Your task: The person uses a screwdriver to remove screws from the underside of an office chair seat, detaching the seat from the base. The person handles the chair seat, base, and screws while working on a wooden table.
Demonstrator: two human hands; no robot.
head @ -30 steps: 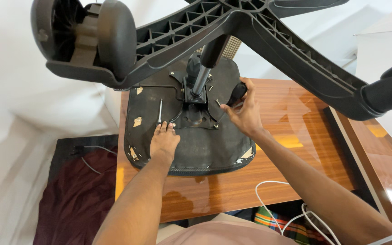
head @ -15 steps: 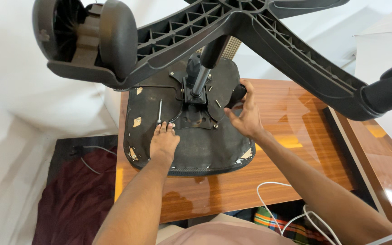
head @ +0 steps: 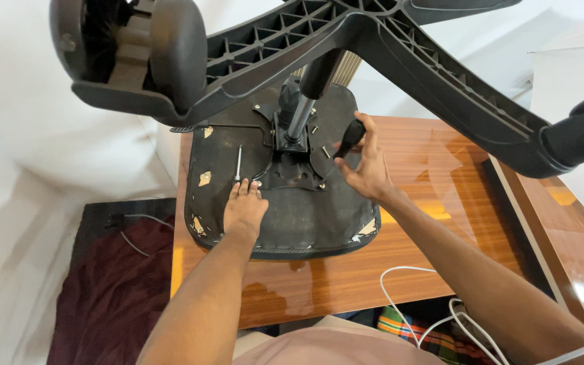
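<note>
An upturned office chair lies seat-down on a wooden table. My left hand presses flat on the black seat underside, fingertips beside a long silver bolt. My right hand grips the black handle of a screwdriver; its shaft slants down to the lower right corner of the metal mounting plate. The gas cylinder rises from that plate to the black star base, which crosses the top of the view.
A caster hangs at upper left, another at right. Small loose screws lie on the seat near the cylinder. White cables trail below the table's front edge. A maroon cloth covers the floor at left.
My right hand spread its fingers off the screwdriver handle, then closed on it again with the handle more upright. My left hand has stayed put.
</note>
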